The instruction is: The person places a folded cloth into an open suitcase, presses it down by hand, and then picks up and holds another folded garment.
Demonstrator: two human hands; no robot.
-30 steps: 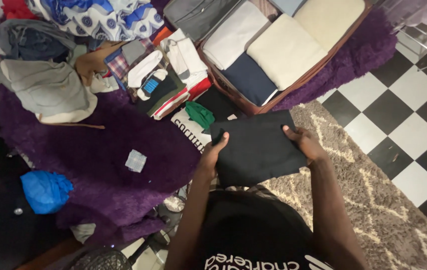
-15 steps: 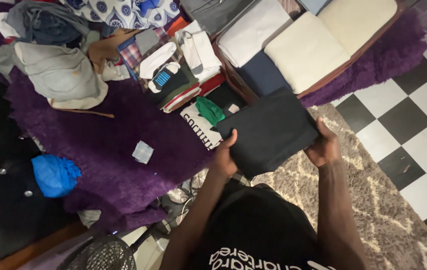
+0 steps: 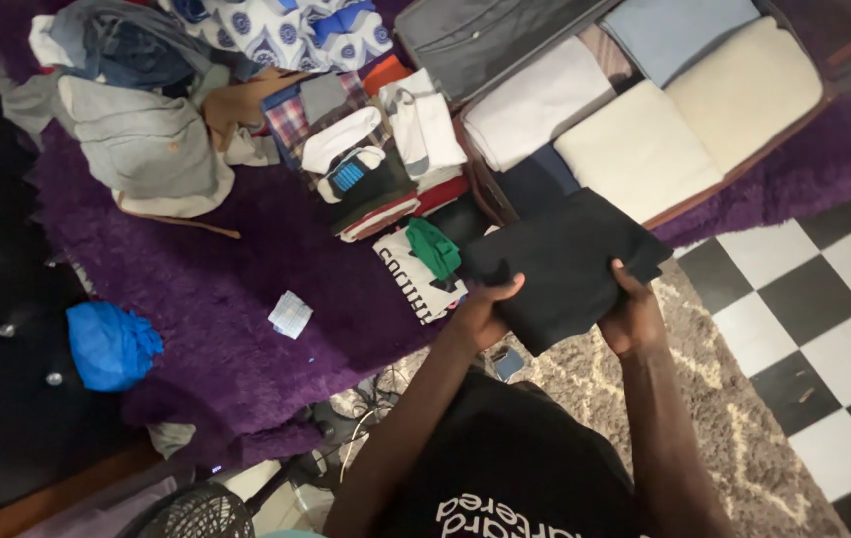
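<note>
I find no packages, signs or screens in view. One possible label: a small pale checked paper slip (image 3: 291, 314), roughly square, lying flat on the purple shag rug (image 3: 216, 289), well apart from the clothing piles. I also note a small white tag (image 3: 445, 290) on the folded white printed garment (image 3: 415, 284), beside a green item (image 3: 433, 247).

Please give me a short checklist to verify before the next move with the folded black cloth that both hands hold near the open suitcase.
1. Left hand grips the folded black cloth: ok.
2. Right hand grips its other edge: ok.
3. Cloth is folded flat: not ok, one corner sticks out on the right.
4. Suitcase lies open: ok.
5. Free room in the suitcase: cannot tell; folded cream, white, blue and navy items fill the visible part.
</note>
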